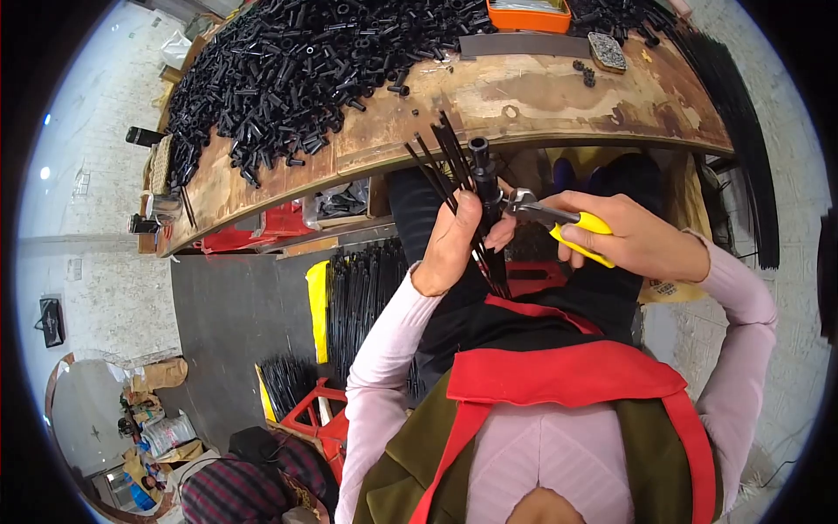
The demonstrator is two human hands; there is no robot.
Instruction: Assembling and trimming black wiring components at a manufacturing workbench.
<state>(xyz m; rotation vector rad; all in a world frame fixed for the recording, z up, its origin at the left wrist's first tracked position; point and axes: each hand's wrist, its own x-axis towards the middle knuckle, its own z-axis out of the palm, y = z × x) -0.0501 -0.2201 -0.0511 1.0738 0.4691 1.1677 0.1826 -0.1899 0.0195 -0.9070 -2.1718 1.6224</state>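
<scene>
My left hand (449, 244) is closed around a bunch of thin black rods (449, 147), which fan out above the thumb. Beside them, in the same hand, stands a black tubular plastic piece (482, 162) with an open round end. My right hand (644, 231) grips pliers (596, 224) with yellow handles. Their metal jaws reach the side of the black tubular piece, near my left fingertips. Whether the jaws pinch anything is too small to tell. The lower ends of the rods run down over my lap.
A curved wooden table (524, 96) carries a large heap of black plastic tube parts (288, 79). On it also sit an orange tray (529, 17), a grey speckled block (607, 52) and a dark flat bar (524, 45). Bundled black rods (367, 288) stand left of me, near a red crate (319, 419).
</scene>
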